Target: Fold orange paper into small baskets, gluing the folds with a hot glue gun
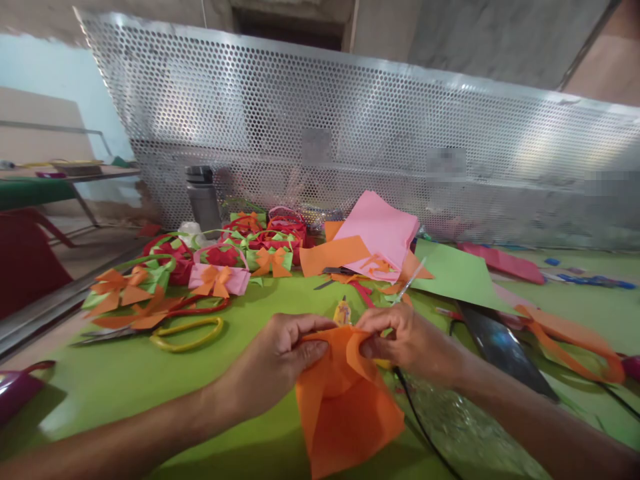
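An orange piece of paper or felt (pixel 345 413), folded and curling at its top edge, hangs between my hands above the green tabletop (pixel 240 393). My left hand (pixel 290 350) pinches its upper left corner between thumb and fingers. At the upper right, my right hand (pixel 395 340) pinches the curled edge. Just beyond my fingertips lies a yellow glue gun (pixel 343 312), partly hidden by the orange piece and my hands. Off to the left of my left hand rest scissors (pixel 187 333) with a yellow and a red handle loop.
Small bow-trimmed paper baskets (pixel 220 277) crowd the back left beside a grey bottle (pixel 203 200). Pink sheets (pixel 377 230) and a green sheet (pixel 455 273) lie behind my right hand. A dark phone (pixel 505 347) sits at right; a black cable (pixel 417 417) runs beneath my right arm. A perforated metal panel (pixel 280 113) stands behind.
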The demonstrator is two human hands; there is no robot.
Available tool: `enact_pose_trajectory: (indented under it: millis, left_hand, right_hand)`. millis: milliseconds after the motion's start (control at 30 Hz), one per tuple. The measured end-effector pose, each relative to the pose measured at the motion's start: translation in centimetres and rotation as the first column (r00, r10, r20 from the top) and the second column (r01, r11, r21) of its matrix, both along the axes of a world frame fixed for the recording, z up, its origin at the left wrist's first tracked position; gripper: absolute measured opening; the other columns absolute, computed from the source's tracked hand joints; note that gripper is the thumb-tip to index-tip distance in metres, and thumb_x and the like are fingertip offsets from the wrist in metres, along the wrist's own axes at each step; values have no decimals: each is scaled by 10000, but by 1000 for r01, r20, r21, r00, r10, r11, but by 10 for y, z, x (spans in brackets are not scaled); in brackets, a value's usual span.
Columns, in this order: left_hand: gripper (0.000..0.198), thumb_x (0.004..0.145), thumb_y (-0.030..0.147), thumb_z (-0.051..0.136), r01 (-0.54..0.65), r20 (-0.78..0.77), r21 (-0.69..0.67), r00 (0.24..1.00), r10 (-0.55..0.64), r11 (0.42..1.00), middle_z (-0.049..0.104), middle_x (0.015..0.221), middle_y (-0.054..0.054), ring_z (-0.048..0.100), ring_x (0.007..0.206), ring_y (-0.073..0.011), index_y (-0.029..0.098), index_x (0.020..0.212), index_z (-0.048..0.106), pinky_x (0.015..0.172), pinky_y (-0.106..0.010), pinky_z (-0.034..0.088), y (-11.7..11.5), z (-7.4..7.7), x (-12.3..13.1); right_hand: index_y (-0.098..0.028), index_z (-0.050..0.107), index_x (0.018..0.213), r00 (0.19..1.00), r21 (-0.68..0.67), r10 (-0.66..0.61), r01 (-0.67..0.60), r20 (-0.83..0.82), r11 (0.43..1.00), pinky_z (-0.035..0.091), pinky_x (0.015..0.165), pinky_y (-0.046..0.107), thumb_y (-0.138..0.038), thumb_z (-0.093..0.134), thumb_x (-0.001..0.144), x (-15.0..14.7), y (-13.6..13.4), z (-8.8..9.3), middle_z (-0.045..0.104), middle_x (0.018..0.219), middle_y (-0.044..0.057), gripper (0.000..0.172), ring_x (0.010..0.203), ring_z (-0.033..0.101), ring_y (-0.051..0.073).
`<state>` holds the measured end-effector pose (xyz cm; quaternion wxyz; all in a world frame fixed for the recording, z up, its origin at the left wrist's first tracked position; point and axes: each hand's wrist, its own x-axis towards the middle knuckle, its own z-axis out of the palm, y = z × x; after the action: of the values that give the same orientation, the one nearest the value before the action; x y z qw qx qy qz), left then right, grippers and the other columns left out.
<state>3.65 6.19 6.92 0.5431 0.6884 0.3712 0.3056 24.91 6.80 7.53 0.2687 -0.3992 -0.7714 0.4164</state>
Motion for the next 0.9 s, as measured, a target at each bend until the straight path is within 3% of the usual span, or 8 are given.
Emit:
enact_pose_trajectory:
  millis: [100, 167, 267, 333, 533, 733, 900]
  left_hand:
    - [261, 809, 247, 516, -11, -51, 58, 999, 14, 998, 655, 811, -7, 534, 677, -131, 167, 1023, 643, 571, -193, 385, -1, 1, -1]
    - [255, 815, 239, 500, 8, -50, 56, 999, -5, 998, 660, 836, -11, 545, 692, -135, 172, 1015, 644, 585, -197, 395, -1, 1, -2]
    - [259, 826, 233, 478, 35, -35, 25, 999, -34, 999, 669, 868, -27, 567, 731, -151, 169, 1016, 642, 615, -210, 414, -2, 0, -2]
    - [276, 825, 222, 474, 33, -26, 22, 999, -32, 999, 673, 891, -33, 578, 754, -160, 172, 1042, 636, 632, -216, 426, -2, 1, -1]
    - [271, 798, 213, 494, -11, -76, 92, 997, 18, 996, 676, 837, -15, 577, 729, -162, 162, 1012, 652, 603, -203, 422, -3, 4, -2]
    - [303, 775, 203, 504, -37, -144, 151, 988, 59, 988, 671, 837, -9, 543, 688, -151, 165, 1032, 660, 552, -189, 389, -5, 5, 0]
    - [303, 796, 212, 480, 20, -163, 137, 987, 3, 990, 608, 691, 20, 442, 584, -116, 176, 1029, 670, 510, -191, 316, -6, 4, 0]
  right_hand:
    - [-163, 695, 693, 998, 5, -51, 51, -49, 999, 425, 710, 266, -220, 664, 706, -1, -1, 1, 639, 843, 24, 66, 764, 568, 136]
    - [-160, 665, 655, 987, -89, -104, 93, -125, 992, 442, 670, 263, -251, 686, 674, -3, -2, 0, 632, 882, 28, 95, 742, 574, 129]
    - [-149, 620, 678, 967, -342, -170, 97, -191, 935, 415, 508, 242, -349, 676, 669, -7, -3, -2, 605, 684, 5, 209, 528, 520, 92]
    - [-142, 605, 689, 953, -404, -186, 77, -238, 912, 393, 496, 237, -381, 687, 652, -9, -4, -2, 560, 566, -23, 255, 479, 486, 81]
    - [-144, 593, 682, 928, -385, -170, 31, -332, 922, 386, 532, 211, -265, 751, 579, -12, -5, 2, 577, 619, -30, 224, 553, 506, 75]
    - [-130, 652, 670, 979, -314, -98, 38, -178, 949, 375, 542, 221, -217, 704, 617, -14, -6, 3, 613, 626, -4, 115, 571, 518, 94]
    - [-135, 614, 571, 987, -262, -128, 100, -92, 960, 315, 477, 214, -283, 695, 639, -18, -5, 4, 543, 528, -29, 181, 495, 432, 74]
